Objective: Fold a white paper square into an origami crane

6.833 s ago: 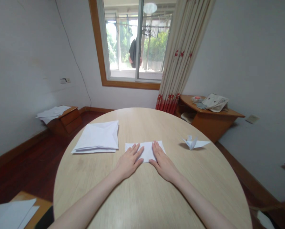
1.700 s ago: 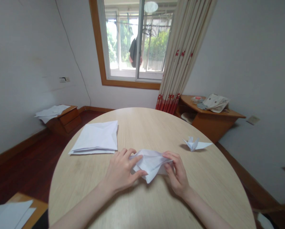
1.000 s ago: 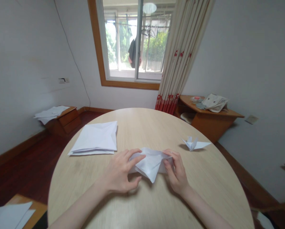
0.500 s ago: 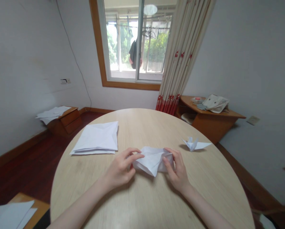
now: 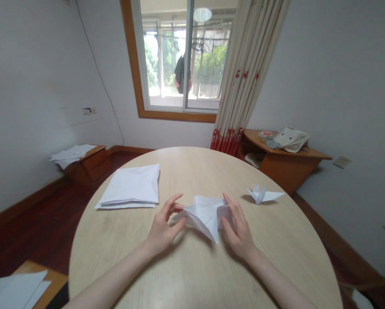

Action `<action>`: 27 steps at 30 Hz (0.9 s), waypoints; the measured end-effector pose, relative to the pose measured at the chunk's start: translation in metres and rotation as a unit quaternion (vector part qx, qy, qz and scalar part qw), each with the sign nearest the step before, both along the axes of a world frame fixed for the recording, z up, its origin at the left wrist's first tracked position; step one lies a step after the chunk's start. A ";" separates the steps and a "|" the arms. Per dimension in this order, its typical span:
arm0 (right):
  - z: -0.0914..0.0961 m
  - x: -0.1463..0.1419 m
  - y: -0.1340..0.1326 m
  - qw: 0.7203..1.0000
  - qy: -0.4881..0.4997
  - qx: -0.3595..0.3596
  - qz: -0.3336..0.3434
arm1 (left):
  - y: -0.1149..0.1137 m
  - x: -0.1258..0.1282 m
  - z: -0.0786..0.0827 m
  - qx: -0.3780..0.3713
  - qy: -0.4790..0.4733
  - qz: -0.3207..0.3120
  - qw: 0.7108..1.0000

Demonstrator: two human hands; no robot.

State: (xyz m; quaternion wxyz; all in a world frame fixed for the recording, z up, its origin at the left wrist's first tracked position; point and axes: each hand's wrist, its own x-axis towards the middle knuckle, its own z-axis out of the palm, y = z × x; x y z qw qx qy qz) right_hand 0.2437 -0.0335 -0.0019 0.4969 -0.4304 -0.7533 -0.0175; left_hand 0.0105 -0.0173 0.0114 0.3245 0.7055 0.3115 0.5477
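A partly folded sheet of white paper (image 5: pixel 207 214) is between my hands, over the middle of the round table. Its near corner points down toward me, and its layers stand apart. My left hand (image 5: pixel 165 225) pinches the paper's left corner between thumb and fingers, the index finger raised. On the opposite side my right hand (image 5: pixel 239 225) grips the right edge, thumb in front and fingers behind. A folded paper crane (image 5: pixel 259 195) stands to the right of my right hand. Beyond my left hand lies a stack of folded white paper (image 5: pixel 131 184).
The round wooden table (image 5: pixel 192 274) fills the foreground. A low cabinet (image 5: pixel 94 161) with papers stands at back left, and a corner desk (image 5: pixel 295 165) holding a cloth bag (image 5: pixel 291 140) at back right. More paper sheets (image 5: pixel 15 287) lie at lower left, below table height.
The paper has opened out and its near corner has shifted slightly right and toward me. My left hand has moved its grip to the left corner, its index finger lifting off the top.
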 end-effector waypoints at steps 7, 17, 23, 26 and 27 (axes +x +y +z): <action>-0.007 -0.001 0.001 0.999 0.034 0.007 -0.011 | -0.002 0.001 -0.003 -0.045 0.039 0.029 0.998; 0.006 -0.005 -0.007 0.999 0.039 -0.002 0.021 | -0.003 0.004 -0.009 0.195 0.138 0.069 0.969; 0.020 -0.009 -0.014 0.993 -0.020 0.009 0.119 | -0.003 0.002 -0.008 0.232 0.187 0.049 0.953; 0.024 -0.010 -0.016 0.988 -0.046 0.001 0.150 | -0.001 0.002 -0.007 0.231 0.205 0.017 0.951; 0.025 -0.010 -0.017 0.986 -0.055 -0.003 0.156 | 0.000 0.002 -0.008 0.232 0.208 0.013 0.950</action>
